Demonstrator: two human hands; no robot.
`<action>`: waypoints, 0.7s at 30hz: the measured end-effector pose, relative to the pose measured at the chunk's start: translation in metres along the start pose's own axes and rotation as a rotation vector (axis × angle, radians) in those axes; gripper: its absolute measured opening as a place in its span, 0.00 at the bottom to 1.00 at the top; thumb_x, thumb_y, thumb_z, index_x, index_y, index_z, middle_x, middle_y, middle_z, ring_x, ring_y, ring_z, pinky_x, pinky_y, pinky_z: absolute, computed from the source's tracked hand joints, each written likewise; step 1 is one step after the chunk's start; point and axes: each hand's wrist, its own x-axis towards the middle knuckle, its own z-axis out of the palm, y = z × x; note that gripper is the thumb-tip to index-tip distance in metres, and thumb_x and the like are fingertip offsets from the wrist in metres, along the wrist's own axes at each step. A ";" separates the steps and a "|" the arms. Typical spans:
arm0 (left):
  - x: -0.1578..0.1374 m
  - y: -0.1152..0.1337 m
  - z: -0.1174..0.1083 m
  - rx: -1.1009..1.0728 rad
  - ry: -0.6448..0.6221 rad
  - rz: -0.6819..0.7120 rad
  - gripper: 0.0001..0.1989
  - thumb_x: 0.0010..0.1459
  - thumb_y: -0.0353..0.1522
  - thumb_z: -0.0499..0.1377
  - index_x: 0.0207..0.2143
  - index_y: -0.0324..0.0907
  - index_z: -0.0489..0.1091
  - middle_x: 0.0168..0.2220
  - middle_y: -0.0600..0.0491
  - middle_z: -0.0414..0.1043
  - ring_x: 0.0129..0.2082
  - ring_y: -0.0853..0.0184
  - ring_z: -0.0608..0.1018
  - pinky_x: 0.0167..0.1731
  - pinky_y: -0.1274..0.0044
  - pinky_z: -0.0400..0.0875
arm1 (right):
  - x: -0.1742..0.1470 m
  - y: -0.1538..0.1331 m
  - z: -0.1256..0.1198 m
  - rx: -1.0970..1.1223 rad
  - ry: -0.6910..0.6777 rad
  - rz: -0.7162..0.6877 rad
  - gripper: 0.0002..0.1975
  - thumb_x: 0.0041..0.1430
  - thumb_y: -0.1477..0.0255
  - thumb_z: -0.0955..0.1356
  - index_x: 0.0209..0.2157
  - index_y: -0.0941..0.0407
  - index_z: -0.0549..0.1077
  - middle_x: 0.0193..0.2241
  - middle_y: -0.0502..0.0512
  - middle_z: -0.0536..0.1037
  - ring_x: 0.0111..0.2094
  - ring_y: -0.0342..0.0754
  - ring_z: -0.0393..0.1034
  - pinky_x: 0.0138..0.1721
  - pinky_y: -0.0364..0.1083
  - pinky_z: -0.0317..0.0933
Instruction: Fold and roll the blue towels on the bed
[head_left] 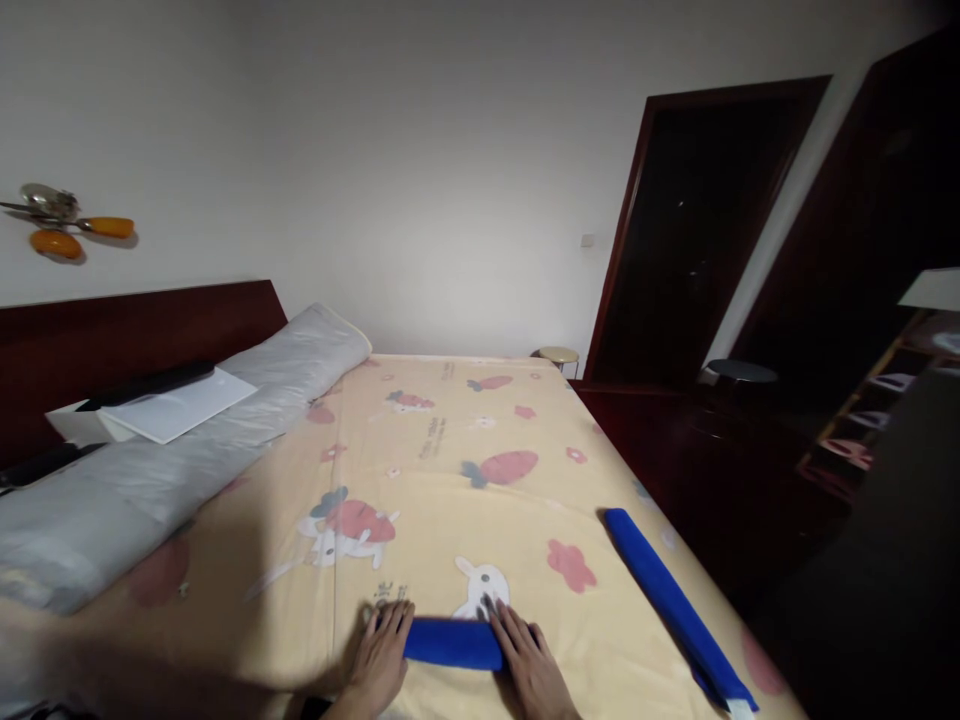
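Note:
A blue cloth (454, 643), folded into a short flat strip, lies across the bed sheet (427, 470) at the bottom middle. My left hand (382, 650) holds its left end, with the fingers close together over the edge. At the right end, my right hand (529, 655) grips the cloth with its fingers reaching over it. Both thumbs are mostly hidden. Farther right, a second blue cloth (675, 610) is folded into a long narrow strip along the bed's right side, with a white tag at its near end. Neither hand touches that one.
A grey rolled bedding piece (225, 420) runs along the dark headboard (187, 315), with a white sheet-like item (180, 403) on top. Beyond the bed's right edge stand a dark stool (741, 372), a beige stool (559, 355) and a shelf rack (862, 420).

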 end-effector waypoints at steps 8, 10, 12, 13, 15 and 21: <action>-0.019 -0.005 -0.035 0.014 -0.058 -0.064 0.40 0.49 0.32 0.49 0.67 0.38 0.45 0.69 0.49 0.45 0.68 0.59 0.51 0.66 0.54 0.39 | -0.005 -0.001 -0.029 0.088 -0.180 0.108 0.39 0.52 0.76 0.57 0.67 0.58 0.45 0.68 0.56 0.45 0.68 0.55 0.43 0.65 0.61 0.46; -0.020 -0.011 -0.036 0.012 -0.045 -0.058 0.39 0.51 0.33 0.48 0.67 0.39 0.46 0.69 0.50 0.45 0.69 0.58 0.50 0.66 0.54 0.39 | -0.005 -0.003 -0.035 0.114 -0.217 0.134 0.39 0.51 0.75 0.58 0.67 0.58 0.45 0.68 0.56 0.45 0.68 0.55 0.42 0.65 0.62 0.44; -0.020 -0.015 -0.034 0.022 -0.038 -0.052 0.39 0.51 0.33 0.49 0.67 0.41 0.47 0.69 0.50 0.43 0.69 0.57 0.47 0.66 0.54 0.38 | -0.004 -0.005 -0.037 0.132 -0.228 0.146 0.39 0.51 0.75 0.58 0.67 0.58 0.46 0.68 0.57 0.46 0.68 0.56 0.42 0.65 0.62 0.43; -0.020 -0.016 -0.033 0.028 -0.035 -0.042 0.40 0.51 0.33 0.51 0.67 0.42 0.46 0.70 0.51 0.41 0.69 0.57 0.45 0.66 0.53 0.37 | -0.004 -0.005 -0.038 0.139 -0.226 0.147 0.39 0.51 0.74 0.58 0.67 0.58 0.47 0.68 0.58 0.46 0.68 0.56 0.43 0.65 0.62 0.43; -0.018 -0.015 -0.030 0.031 -0.015 0.020 0.41 0.51 0.34 0.53 0.67 0.46 0.44 0.70 0.53 0.37 0.70 0.56 0.43 0.65 0.52 0.35 | -0.003 -0.004 -0.037 0.151 -0.216 0.152 0.39 0.51 0.74 0.59 0.66 0.58 0.49 0.67 0.59 0.49 0.68 0.57 0.44 0.65 0.63 0.44; -0.010 -0.008 -0.008 0.005 0.163 0.324 0.29 0.66 0.43 0.44 0.67 0.57 0.38 0.69 0.55 0.44 0.67 0.60 0.55 0.63 0.60 0.54 | -0.004 -0.004 -0.035 0.150 -0.222 0.162 0.39 0.51 0.74 0.58 0.66 0.59 0.50 0.67 0.59 0.51 0.68 0.56 0.45 0.65 0.62 0.44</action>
